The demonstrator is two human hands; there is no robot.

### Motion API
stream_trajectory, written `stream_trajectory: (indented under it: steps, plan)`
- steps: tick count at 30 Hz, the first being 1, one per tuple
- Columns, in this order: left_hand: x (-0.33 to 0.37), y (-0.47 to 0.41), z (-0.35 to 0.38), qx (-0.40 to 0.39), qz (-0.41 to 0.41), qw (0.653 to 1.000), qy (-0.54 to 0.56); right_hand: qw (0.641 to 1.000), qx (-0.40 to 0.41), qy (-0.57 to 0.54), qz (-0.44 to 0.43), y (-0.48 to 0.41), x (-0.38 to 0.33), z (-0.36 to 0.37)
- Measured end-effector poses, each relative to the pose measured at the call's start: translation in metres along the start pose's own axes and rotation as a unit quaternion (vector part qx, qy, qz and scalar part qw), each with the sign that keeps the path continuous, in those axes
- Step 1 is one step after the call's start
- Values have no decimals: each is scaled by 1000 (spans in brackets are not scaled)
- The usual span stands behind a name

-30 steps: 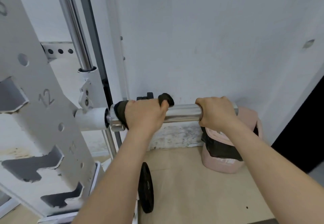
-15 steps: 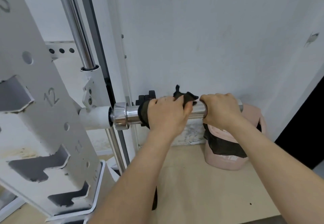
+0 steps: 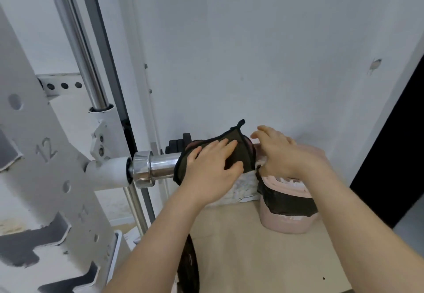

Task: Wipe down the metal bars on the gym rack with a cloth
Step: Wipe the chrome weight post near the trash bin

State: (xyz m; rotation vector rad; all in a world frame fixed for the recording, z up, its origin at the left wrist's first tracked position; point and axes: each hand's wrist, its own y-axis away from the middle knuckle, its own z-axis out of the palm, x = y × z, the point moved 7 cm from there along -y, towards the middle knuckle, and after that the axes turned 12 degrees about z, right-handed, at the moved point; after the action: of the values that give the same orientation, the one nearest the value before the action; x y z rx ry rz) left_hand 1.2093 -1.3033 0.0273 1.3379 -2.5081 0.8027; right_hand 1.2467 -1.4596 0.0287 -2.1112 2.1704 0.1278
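A chrome bar sleeve (image 3: 160,166) sticks out to the right from the white gym rack (image 3: 46,155). A dark cloth (image 3: 243,153) is draped over the sleeve, one corner pointing up. My left hand (image 3: 211,166) lies flat on the cloth with straight fingers, pressing it onto the bar. My right hand (image 3: 282,153) rests over the sleeve's outer end just right of the cloth, its fingers loosely lifted. A short strip of bare bar shows between cloth and right hand; the bar's tip is hidden under that hand.
A pink bin (image 3: 289,221) with a black liner stands on the floor under the bar's end, against the white wall. A black weight plate (image 3: 190,265) leans below my left forearm. A vertical chrome rod (image 3: 80,47) rises at left. A dark doorway (image 3: 394,155) opens at right.
My left hand has slid right along the sleeve with the cloth and uncurled to lie flat on it. My right hand has loosened its grip on the bar's end, fingers lifting.
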Motion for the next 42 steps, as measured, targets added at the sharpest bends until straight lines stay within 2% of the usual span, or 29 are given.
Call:
stream_trajectory:
  steps: [1, 2, 3, 4, 6, 8, 10, 12, 14, 16, 17, 19, 21, 23, 25, 26, 28, 30, 33, 36, 37, 40, 41, 42]
  plan:
    - [-1, 3, -13, 44, -14, 997, 67, 997, 54, -61, 1, 13, -1, -16]
    - [-4, 9, -28, 104, -32, 990, 93, 979, 157, -128, -19, 29, -8, -36]
    - [-9, 18, -43, 166, -54, 982, 69, 946, 256, -191, -55, 46, -21, -51]
    - [-17, 27, -56, 218, -80, 973, 13, 922, 297, -230, -95, 56, -40, -57]
    - [-32, 41, -70, 260, -122, 952, -104, 932, 256, -184, -180, 51, -91, -37]
    - [-50, 46, -67, 211, -156, 946, -189, 954, 205, -80, -202, 37, -127, 0]
    - [-63, 47, -56, 160, -169, 943, -237, 956, 219, -10, -193, 22, -130, 21]
    - [-68, 49, -53, 163, -156, 944, -242, 960, 213, 31, -179, 10, -111, 19]
    - [-70, 50, -50, 157, -131, 950, -237, 984, 161, -1, -76, -13, -62, 6]
    - [-69, 50, -47, 142, -107, 952, -251, 987, 146, -26, 54, -26, -12, -9]
    - [-69, 50, -46, 133, -103, 951, -258, 983, 172, -13, 68, -23, -8, -12]
    - [-69, 49, -43, 124, -104, 948, -275, 967, 252, 27, 33, -3, -50, 2]
    - [-66, 47, -44, 131, -107, 940, -296, 962, 267, -49, -1, 18, -109, 23]
    - [-64, 44, -47, 118, -122, 937, -305, 950, 291, -107, -37, 25, -133, 25]
    - [-66, 38, -51, 90, -148, 935, -308, 948, 303, -72, -68, 16, -108, 23]
    - [-70, 33, -51, 70, -166, 934, -309, 952, 296, -54, -57, 10, -83, 20]
    - [-79, 23, -51, 25, -199, 930, -310, 952, 302, -50, 11, -3, -25, 11]
    - [-84, 14, -53, 2, -222, 929, -296, 934, 332, -99, 87, -8, 12, 6]
    - [-87, 10, -55, 3, -231, 932, -279, 862, 397, -249, 191, -7, 26, 14]
    - [-85, 10, -55, 13, -230, 930, -287, 761, 383, -430, 300, -6, 48, 25]
    - [-85, 10, -54, 11, -232, 929, -289, 709, 355, -509, 334, -7, 55, 31]
    - [-85, 9, -53, 10, -235, 926, -295, 482, 247, -750, 380, -7, 57, 50]
    - [-84, 9, -53, 13, -234, 925, -298, 428, 199, -793, 384, -7, 55, 56]
    - [-84, 9, -53, 15, -234, 925, -300, 407, 158, -808, 395, -3, 55, 60]
